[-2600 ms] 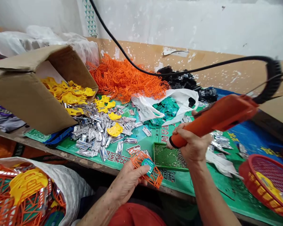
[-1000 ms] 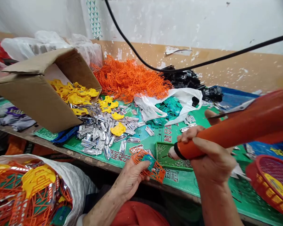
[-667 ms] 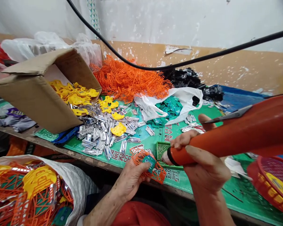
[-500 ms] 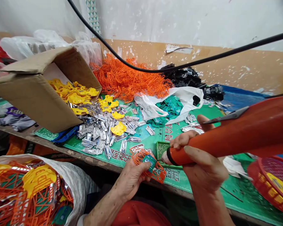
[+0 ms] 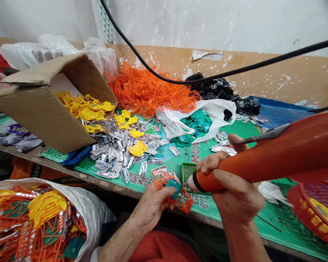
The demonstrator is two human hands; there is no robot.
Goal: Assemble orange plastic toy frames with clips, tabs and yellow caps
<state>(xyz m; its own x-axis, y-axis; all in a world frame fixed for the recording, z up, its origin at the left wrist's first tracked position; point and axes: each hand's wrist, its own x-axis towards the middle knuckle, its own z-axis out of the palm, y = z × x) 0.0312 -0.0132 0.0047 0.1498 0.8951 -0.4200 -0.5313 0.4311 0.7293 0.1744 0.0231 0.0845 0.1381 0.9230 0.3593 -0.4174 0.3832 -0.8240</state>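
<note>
Your left hand (image 5: 150, 207) was clamped on the light, brittle-looking orange plastic lattice frame (image 5: 186, 203), best held by its edge, above the counter (image 5: 112, 187), while your right hand (image 5: 236, 194) gripped the orange corded tool (image 5: 262, 167).

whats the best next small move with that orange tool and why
Probably ease the tip of the orange tool onto the teal piece: the right hand aims it there, and the left hand steadies that piece in the orange lattice frame.

White paint flakes from the upper wall (image 5: 235, 25) above a tan painted band (image 5: 289, 76), behind a wooden workbench (image 5: 112, 186).
</note>
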